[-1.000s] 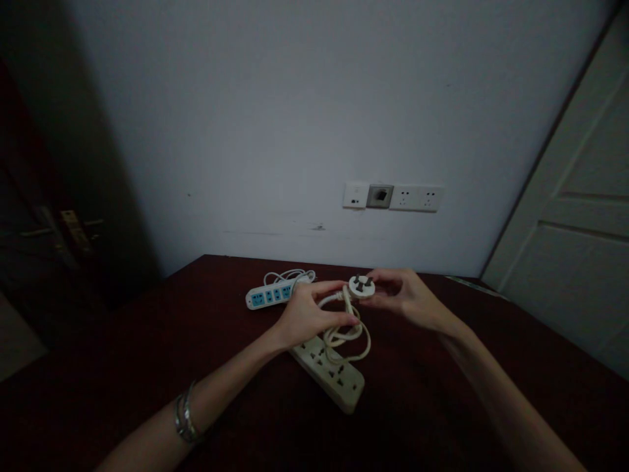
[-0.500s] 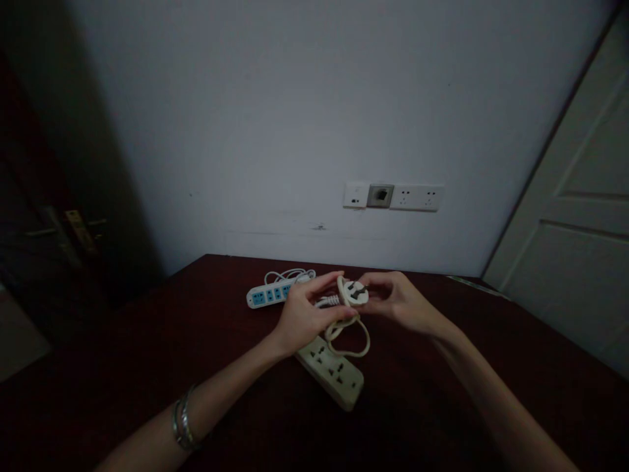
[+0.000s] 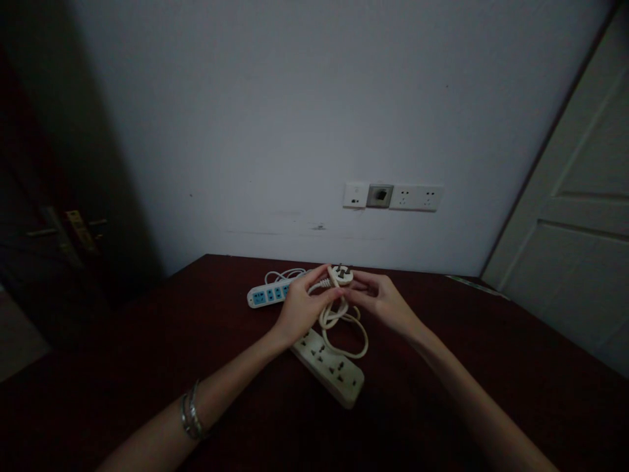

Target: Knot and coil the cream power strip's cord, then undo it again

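A white plug [image 3: 343,275] with its metal pins facing up and outward is held between my two hands above the table. My left hand [image 3: 303,307] is closed around the white power cord [image 3: 332,320] just behind the plug, thumb and index finger pinching it. My right hand [image 3: 386,301] closes in from the other side, its fingertips at the plug and the cord; their exact grip is partly hidden. Loops of cord hang below the fingers. Under them a cream power strip [image 3: 334,371] lies slantwise, its far end behind my left hand.
A second power strip with blue sockets [image 3: 265,296] and a coiled white cord [image 3: 285,274] lies farther back to the left. Wall sockets [image 3: 417,198] sit above the dark red table [image 3: 432,406]. A door [image 3: 580,262] stands at the right.
Both hands have moved slightly left and away from me with the plug. More cord loops now show beneath the fingers. Both power strips stay in place.
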The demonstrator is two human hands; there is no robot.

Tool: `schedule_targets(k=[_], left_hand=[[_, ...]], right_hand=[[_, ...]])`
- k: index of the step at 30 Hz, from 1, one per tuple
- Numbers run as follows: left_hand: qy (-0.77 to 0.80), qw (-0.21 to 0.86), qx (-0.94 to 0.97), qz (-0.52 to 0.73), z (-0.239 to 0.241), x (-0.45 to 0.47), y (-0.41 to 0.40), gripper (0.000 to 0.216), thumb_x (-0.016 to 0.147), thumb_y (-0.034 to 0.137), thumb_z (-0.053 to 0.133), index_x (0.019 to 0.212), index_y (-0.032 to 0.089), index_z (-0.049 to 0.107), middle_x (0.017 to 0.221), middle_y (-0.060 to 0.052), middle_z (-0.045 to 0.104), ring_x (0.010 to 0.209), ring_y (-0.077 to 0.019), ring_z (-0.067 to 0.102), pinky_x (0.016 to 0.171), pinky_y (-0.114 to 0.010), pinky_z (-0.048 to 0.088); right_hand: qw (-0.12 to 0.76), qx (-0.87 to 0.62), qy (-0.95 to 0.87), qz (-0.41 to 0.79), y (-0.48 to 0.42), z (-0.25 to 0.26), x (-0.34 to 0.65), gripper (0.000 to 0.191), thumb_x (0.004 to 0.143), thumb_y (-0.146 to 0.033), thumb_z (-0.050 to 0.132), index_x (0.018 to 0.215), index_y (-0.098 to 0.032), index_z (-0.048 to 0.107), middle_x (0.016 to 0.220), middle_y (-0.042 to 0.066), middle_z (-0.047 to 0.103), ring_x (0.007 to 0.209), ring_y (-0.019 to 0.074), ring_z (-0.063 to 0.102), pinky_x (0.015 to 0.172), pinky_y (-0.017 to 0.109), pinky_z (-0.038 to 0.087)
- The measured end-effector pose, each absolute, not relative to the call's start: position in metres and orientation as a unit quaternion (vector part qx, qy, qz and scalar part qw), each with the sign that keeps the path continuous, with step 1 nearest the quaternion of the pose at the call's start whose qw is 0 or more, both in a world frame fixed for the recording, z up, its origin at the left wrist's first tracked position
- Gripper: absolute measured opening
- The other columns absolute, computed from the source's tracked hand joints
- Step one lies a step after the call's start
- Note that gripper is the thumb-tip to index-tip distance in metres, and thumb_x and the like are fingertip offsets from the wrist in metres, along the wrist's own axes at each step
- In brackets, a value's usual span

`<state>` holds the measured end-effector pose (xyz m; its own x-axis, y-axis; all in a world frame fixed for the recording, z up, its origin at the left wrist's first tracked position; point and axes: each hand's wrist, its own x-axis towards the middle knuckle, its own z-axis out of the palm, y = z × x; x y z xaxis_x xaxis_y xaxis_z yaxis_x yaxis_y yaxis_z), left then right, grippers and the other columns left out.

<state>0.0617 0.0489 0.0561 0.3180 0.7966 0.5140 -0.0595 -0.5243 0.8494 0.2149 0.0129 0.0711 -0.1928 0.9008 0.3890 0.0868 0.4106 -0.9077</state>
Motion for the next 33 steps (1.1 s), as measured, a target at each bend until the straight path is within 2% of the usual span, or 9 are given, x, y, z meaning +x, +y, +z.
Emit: schedule_targets(k=[5,9,14,22,28,33], left_hand=[[0.255,0.439,0.666,0.546,0.055,0.063,0.052,0.041,0.070,0.026,0.068,0.108,0.012,0.059,0.110,-0.009,0.064,0.099,-0.0206,0.060,0.087,-0.032,0.048],[0.260,0.461,0.639,0.558,0.053,0.065,0.054,0.040,0.069,0.025,0.069,0.105,0.012,0.058,0.105,-0.009,0.065,0.094,-0.0202,0.062,0.084,-0.032,0.049],[0.262,0.458,0.632,0.568,0.051,0.066,0.057,0.040,0.065,0.022,0.071,0.102,0.011,0.059,0.104,-0.010,0.065,0.094,-0.0206,0.062,0.085,-0.032,0.048],[0.252,0.483,0.630,0.553,0.052,0.063,0.058,0.038,0.068,0.024,0.070,0.104,0.012,0.061,0.107,-0.011,0.065,0.098,-0.0219,0.060,0.087,-0.034,0.047],[0.246,0.574,0.552,0.552,0.049,0.063,0.059,0.030,0.073,0.024,0.064,0.101,0.014,0.063,0.100,-0.009,0.066,0.087,-0.0194,0.062,0.075,-0.033,0.052],[0.235,0.591,0.566,0.524,0.048,0.061,0.064,0.025,0.071,0.023,0.066,0.094,0.013,0.065,0.097,-0.008,0.065,0.079,-0.0157,0.062,0.070,-0.029,0.051]], right_hand=[[0.571,-0.435,-0.618,0.320,0.010,0.067,0.204,0.052,0.073,-0.027,0.060,0.122,-0.011,0.051,0.071,0.003,0.066,0.063,0.0153,0.062,0.060,0.028,0.051],[0.566,-0.432,-0.636,0.297,0.010,0.064,0.201,0.053,0.074,-0.027,0.059,0.123,-0.012,0.048,0.077,0.005,0.066,0.065,0.0154,0.063,0.061,0.030,0.052],[0.544,-0.450,-0.666,0.242,0.010,0.058,0.201,0.065,0.070,-0.026,0.063,0.129,-0.012,0.041,0.086,0.008,0.065,0.068,0.0152,0.063,0.061,0.029,0.053],[0.515,-0.466,-0.701,0.164,0.012,0.057,0.207,0.061,0.073,-0.027,0.060,0.129,-0.010,0.044,0.079,0.006,0.065,0.064,0.0143,0.061,0.062,0.030,0.054],[0.483,-0.448,-0.740,0.138,0.013,0.062,0.216,0.057,0.075,-0.025,0.058,0.129,-0.012,0.045,0.081,0.006,0.067,0.066,0.0144,0.062,0.064,0.029,0.052],[0.436,-0.463,-0.770,0.059,0.014,0.062,0.220,0.054,0.080,-0.025,0.052,0.131,-0.009,0.043,0.083,0.007,0.067,0.067,0.0146,0.062,0.063,0.028,0.049]])
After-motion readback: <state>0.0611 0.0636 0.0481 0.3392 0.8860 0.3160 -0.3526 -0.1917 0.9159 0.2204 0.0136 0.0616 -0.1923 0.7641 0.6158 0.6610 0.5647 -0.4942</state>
